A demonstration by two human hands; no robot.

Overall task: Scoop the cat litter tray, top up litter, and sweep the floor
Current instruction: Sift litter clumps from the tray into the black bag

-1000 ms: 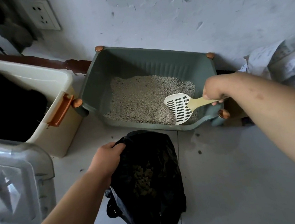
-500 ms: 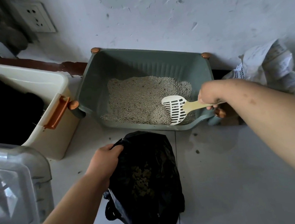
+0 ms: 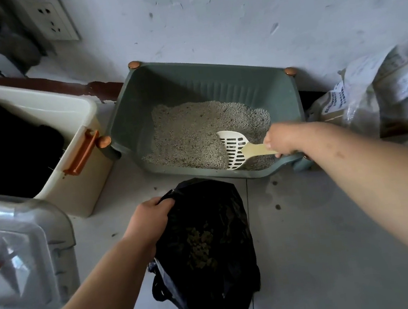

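A green litter tray (image 3: pixel 214 81) stands on the floor against the wall, with grey litter (image 3: pixel 194 127) piled toward its right half. My right hand (image 3: pixel 283 139) grips the handle of a cream slotted scoop (image 3: pixel 234 149), whose head rests tilted in the litter near the tray's front right. In front of the tray lies a black plastic bag (image 3: pixel 208 243) holding clumps of scooped litter. My left hand (image 3: pixel 149 220) clutches the bag's left rim and holds it open.
A cream bin with an orange handle (image 3: pixel 77 154) and a dark lining stands left of the tray. A clear plastic container (image 3: pixel 22 253) sits at the near left. A white printed sack (image 3: pixel 381 96) leans against the wall at the right. Crumbs dot the pale floor (image 3: pixel 308 218).
The scoop has dipped down and turned on edge into the litter near the tray's front right. My left hand stays on the bag's rim.
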